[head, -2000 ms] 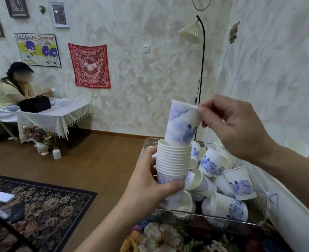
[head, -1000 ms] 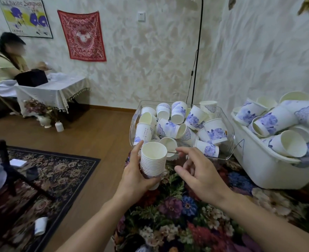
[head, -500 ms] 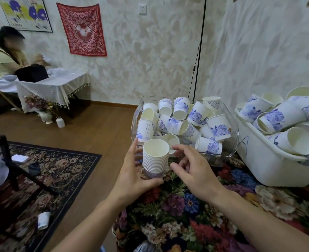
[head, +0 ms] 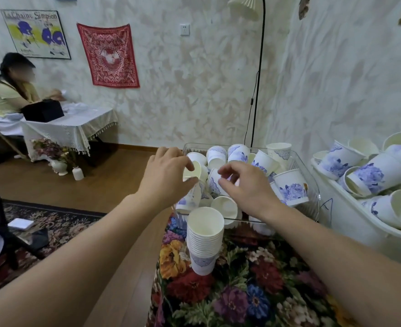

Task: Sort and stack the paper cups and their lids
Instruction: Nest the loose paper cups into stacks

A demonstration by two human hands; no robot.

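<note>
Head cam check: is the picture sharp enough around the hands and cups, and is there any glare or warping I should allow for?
Head view: stack of cups sharp, left hand and right hand slightly soft; light dim and even, no glare; wide-angle bending at the edges, lamp pole curved; clear bin walls hard to trace.

The left hand (head: 164,178) has let go of the nested stack of white paper cups (head: 204,239), now standing alone on the floral-clothed bench (head: 253,291); both hands have reached into the clear plastic bin (head: 313,204).
</note>
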